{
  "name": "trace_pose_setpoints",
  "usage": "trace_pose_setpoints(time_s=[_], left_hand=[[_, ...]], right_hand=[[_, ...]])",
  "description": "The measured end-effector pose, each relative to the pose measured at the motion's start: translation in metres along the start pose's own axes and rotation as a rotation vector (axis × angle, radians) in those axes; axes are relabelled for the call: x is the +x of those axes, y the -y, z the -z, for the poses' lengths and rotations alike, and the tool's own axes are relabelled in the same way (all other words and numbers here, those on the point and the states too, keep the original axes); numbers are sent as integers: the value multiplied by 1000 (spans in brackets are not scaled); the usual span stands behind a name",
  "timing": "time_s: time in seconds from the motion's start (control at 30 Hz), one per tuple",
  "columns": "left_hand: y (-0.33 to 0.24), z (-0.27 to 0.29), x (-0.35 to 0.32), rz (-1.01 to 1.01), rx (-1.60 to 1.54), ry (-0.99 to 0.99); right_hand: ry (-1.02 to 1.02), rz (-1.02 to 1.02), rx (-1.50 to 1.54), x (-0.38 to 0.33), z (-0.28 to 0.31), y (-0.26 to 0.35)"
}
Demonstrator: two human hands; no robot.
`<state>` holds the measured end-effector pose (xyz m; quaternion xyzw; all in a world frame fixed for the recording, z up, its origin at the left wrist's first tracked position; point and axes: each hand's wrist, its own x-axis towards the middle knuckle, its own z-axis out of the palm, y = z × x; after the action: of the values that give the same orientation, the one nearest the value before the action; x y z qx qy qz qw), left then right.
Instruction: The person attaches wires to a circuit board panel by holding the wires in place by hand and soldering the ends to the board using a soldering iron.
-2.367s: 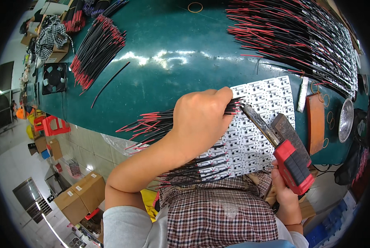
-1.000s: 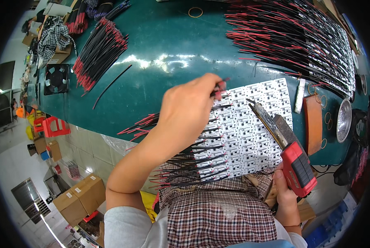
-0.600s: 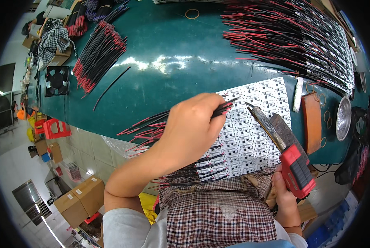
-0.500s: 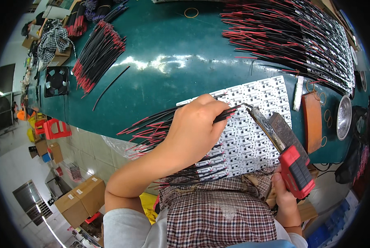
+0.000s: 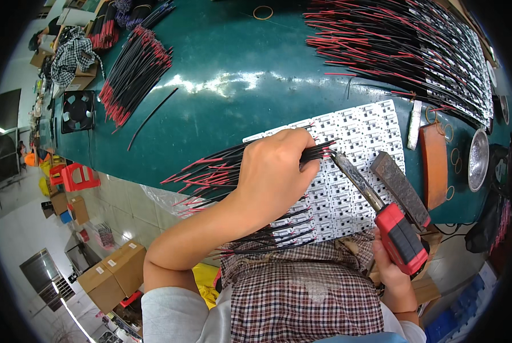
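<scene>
My left hand (image 5: 275,171) pinches a bundle of black and red wires (image 5: 210,171) over a white circuit board panel (image 5: 347,188). Their tips stick out past my thumb and fingers to the right. In my right hand (image 5: 391,267) is a red and black soldering iron (image 5: 398,237), its grip held from below. The iron's bent, darkened tip meets or nearly meets the wire ends beside my left fingers. Several wires lie along the panel's left edge, close to my apron. A dark rectangular block (image 5: 401,191) rests on the panel's right side, next to the iron.
A large heap of wires (image 5: 364,40) covers more white panels (image 5: 467,68) at the back right. Another wire pile (image 5: 136,77) lies at the back left, near a black fan (image 5: 77,112). An orange-brown block (image 5: 434,168), rubber bands and a metal bowl (image 5: 478,160) stand at right.
The soldering iron has shifted left and its tip is now at the wire ends in my left hand. Those wire ends have moved slightly, while my left hand stays over the panel.
</scene>
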<state>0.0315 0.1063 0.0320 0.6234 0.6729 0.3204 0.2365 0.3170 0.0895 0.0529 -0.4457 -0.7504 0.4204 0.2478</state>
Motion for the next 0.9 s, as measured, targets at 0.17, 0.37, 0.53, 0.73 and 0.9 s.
trace_pose_setpoints(time_s=[0.17, 0.37, 0.53, 0.73, 0.9], left_hand=[[0, -3, -1, -52, 118, -46], [1, -5, -1, -67, 122, -63], [0, -3, -1, -71, 136, -38], [1, -4, 0, -90, 134, -20], [2, -2, 1, -94, 137, -12]], right_hand=[[19, 1, 5, 3, -1, 1], [44, -17, 10, 8, 0, 5], [37, -24, -14, 4, -2, 2], [85, -31, -41, 8, 0, 3], [94, 23, -82, 12, 2, 5]])
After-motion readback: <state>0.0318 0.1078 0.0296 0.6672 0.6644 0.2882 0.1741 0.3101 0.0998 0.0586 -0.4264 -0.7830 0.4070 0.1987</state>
